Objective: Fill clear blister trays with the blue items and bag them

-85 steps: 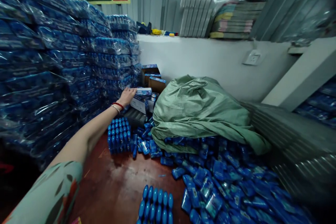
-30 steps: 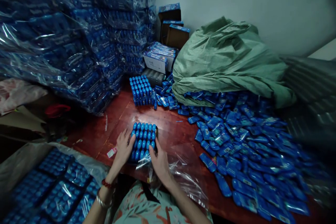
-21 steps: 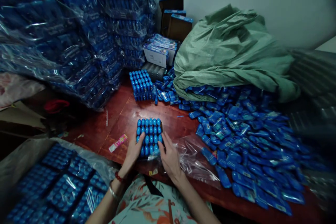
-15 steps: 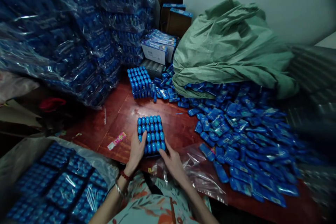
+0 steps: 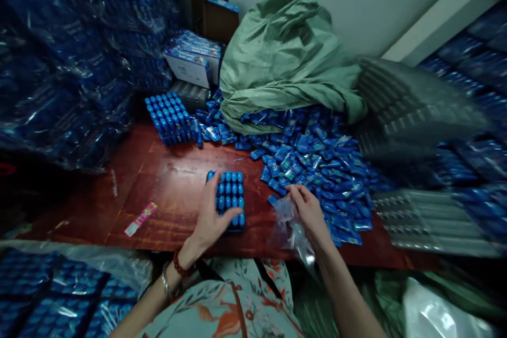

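Observation:
A block of small blue round-topped containers (image 5: 234,190) stands upright in tight rows on the red-brown table before me. Over its left and near side is my left hand (image 5: 209,214), thumb and fingers spread apart; whether it touches the tops I cannot tell. To the right, my right hand (image 5: 307,211) pinches the edge of a clear plastic bag (image 5: 291,224), which hangs crumpled below the fingers. Just beyond that hand lies a loose heap of small blue packs (image 5: 293,156).
A second blue block (image 5: 168,116) stands at the back left, near white-and-blue cartons (image 5: 188,66). Wrapped blue stacks (image 5: 71,63) rise on the left. A green sack (image 5: 285,58) lies behind the heap. Grey ribbed trays (image 5: 420,216) are at right, a pink strip (image 5: 141,219) at left.
My right hand has left the block and moved right, lifting the clear bag from the table. My left hand has loosened and spread over the block. The view has turned right.

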A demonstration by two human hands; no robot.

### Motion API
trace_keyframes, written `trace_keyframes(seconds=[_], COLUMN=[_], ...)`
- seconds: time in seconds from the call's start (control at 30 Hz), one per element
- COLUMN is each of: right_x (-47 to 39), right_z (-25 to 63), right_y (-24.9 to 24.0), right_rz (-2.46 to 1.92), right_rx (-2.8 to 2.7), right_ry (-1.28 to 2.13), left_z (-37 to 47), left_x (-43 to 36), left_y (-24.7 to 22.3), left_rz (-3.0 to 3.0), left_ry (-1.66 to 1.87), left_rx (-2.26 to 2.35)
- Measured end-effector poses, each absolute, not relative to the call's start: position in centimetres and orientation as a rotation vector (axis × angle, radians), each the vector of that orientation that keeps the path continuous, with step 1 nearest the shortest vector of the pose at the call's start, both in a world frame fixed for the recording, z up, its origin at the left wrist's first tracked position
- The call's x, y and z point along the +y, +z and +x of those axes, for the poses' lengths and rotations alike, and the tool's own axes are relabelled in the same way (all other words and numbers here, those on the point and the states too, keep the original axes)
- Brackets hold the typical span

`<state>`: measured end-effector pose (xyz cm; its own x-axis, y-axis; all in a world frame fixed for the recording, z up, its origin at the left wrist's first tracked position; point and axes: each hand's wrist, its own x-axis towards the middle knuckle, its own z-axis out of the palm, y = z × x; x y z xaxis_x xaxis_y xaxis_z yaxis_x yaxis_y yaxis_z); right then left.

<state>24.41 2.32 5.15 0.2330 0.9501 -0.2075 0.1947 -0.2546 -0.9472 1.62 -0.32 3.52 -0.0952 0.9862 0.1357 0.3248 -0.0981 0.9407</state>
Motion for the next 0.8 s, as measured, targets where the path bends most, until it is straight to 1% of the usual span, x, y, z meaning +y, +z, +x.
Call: trace_keyframes(seconds=[0.1,0.17,0.23,0.33,0.4,0.57,0.67,0.73,0.8], right_x=[4.1,5.2,6.2,7.3,7.9,9.4,9.6,9.7,10.2], right_z=[23.1,21.9,21.4,22.1,23.1,25.0,25.2,24.9,24.4], right_y=[7.4,8.7,10.1,12.7,14.6,19.0,21.3,22.0,22.0], right_rz=[-1.544,-1.465,-1.375,-1.224,-1.146,-1.079,-1.073,-1.124,-1.228], right_rx=[-1.195,-1.297,-1.345,-1.358,-1.41,-1.673,-1.882,-1.998,-2.031], right_ry=[1.037,0.959,0.828,0.651,0.612,0.667,0.746,0.623,0.38], left_z=[4.1,5.5,6.0,5.1,4.0,2.9,3.2,3.0,2.3], left_x=[0.8,2.3,4.3,7.4,9.0,11.4,12.1,12.5,12.8], left_y=[6.6,7.7,8.5,10.6,13.0,19.4,21.3,21.6,21.6], left_rz=[1.596,1.555,1.479,1.439,1.535,1.92,1.988,2.025,2.094], left_ry=[0.975,0.849,0.81,0.897,0.954,1.186,1.243,1.262,1.228], left_rx=[1.138,1.024,0.945,0.917,0.898,0.763,0.716,0.726,0.757])
